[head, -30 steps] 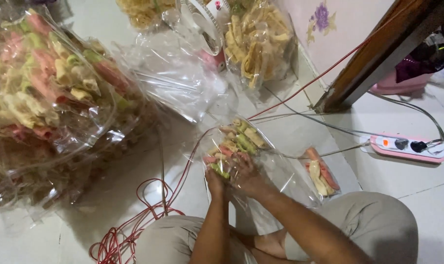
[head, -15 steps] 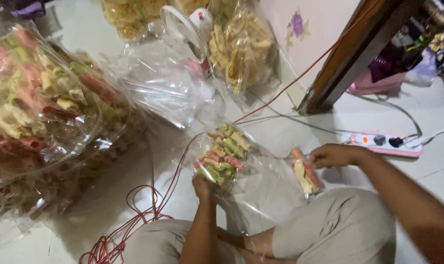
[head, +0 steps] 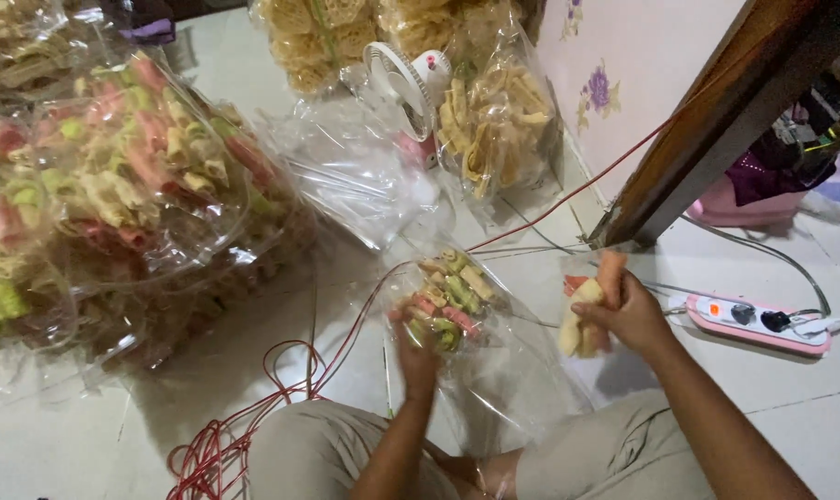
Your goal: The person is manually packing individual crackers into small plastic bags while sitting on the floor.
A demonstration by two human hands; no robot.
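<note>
Two hands work over a clear plastic bag (head: 494,389) that lies open on the floor between the person's knees. Left hand (head: 418,347) is closed around the neck of a small packet of coloured crackers (head: 448,301), pink, green and cream sticks, held just above the bag's mouth. Right hand (head: 628,315) sits at 3 o'clock from that packet, its grip closed on a second handful of crackers (head: 586,310), cream and orange, lifted clear of the floor.

Risks, as judged:
- Crackers look brittle; a tight squeeze by either hand could snap them.
- Bag film is slack and glossy. If its mouth folds shut, pieces may spill onto the floor.
- Red cord (head: 281,389) loops at 8 o'clock from the left hand and runs under the bag; a tug with knee or wrist could drag the bag sideways.
- Power strip (head: 758,324) lies at 3 o'clock, near the right hand, with plugs in; loose film or crumbs drifting onto it would be unwelcome.
- Large filled sacks (head: 151,204) lean at 10 o'clock; a nudge might slump them toward the work area.
</note>
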